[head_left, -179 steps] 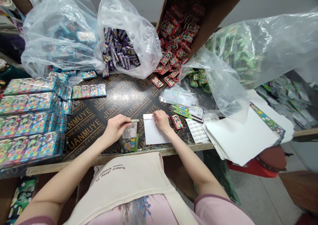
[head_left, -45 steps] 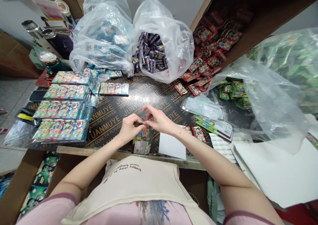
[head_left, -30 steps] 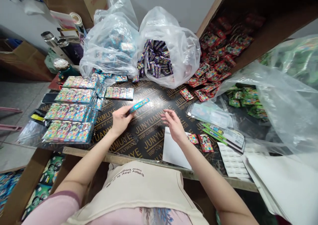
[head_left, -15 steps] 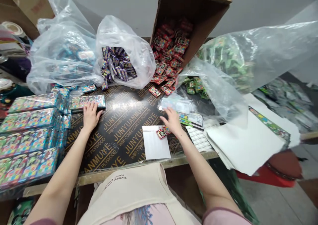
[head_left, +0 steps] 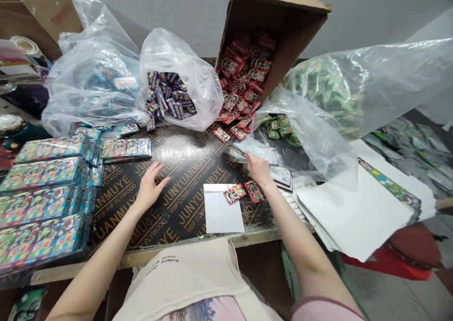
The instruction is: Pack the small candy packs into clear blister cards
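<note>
Left hand (head_left: 150, 187) open and empty, fingers spread on a black printed plywood desk (head_left: 184, 207), right hand (head_left: 258, 167) loosely open, fingertips on clear plastic sleeves (head_left: 253, 153), two red candy packets (head_left: 244, 192) just below, at the top edge of a white paper sheet (head_left: 223, 210)

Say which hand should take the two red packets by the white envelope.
Right hand, probably: it sits just above the red packets, while the left hand lies farther off on the plywood.
</note>
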### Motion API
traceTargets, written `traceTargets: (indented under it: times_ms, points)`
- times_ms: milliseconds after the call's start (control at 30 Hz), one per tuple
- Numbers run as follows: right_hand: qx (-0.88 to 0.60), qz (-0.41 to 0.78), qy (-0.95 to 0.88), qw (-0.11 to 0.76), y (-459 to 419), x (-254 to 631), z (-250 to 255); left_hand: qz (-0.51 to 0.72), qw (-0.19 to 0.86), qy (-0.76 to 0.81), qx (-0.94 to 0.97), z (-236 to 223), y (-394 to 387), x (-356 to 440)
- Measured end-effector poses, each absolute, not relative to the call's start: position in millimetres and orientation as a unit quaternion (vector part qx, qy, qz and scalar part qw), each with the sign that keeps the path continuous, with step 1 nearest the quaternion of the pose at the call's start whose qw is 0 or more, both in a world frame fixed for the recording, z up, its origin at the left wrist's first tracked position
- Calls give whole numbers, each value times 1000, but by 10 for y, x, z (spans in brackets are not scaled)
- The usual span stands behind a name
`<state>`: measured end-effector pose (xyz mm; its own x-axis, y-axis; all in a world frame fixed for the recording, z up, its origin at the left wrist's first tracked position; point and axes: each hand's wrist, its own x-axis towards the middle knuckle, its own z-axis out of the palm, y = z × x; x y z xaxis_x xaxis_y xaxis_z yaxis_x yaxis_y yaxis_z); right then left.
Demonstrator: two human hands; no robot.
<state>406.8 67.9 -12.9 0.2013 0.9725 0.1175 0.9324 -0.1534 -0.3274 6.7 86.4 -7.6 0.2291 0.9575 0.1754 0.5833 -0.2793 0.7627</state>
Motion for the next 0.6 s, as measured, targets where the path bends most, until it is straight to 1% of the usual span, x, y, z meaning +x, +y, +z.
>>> traceTargets:
  times_ms: [67,100,133,167,200,233,267,300,333,367,433,500,533,600]
  points:
    - [-742,72,-570,345,681,3767,79,337,359,522,697,26,839,169]
    - [-712,111,-535,441,684,3572,169,346,408,515,670,80,824,235]
    - [-672,181,-507,508,681,3352,238,357,468,500,635,133,805,309]
    - [-631,267,-481,547,668,3113,284,373,536,475,590,182,780,388]
    - [-595,356,-456,558,643,2867,304,389,609,438,535,227,749,469]
    - [-567,431,-433,552,605,2624,302,402,678,394,473,263,713,545]
    - [-549,480,-418,542,556,2396,283,411,736,355,405,292,674,613]
    - [-543,500,-412,535,501,2194,254,408,784,326,335,311,635,665]
    - [-552,487,-415,535,445,2026,222,403,819,304,273,322,598,699]
    - [-570,446,-426,543,396,1898,196,399,842,288,222,324,563,711]
    - [-611,312,-467,558,333,1762,176,390,865,270,161,306,501,672]
    - [-620,190,-527,550,334,1761,212,369,877,272,145,270,442,579]
    - [-609,157,-562,538,356,1795,246,347,882,282,151,249,412,527]
    - [-576,155,-625,503,429,1887,329,302,881,313,187,206,356,440]
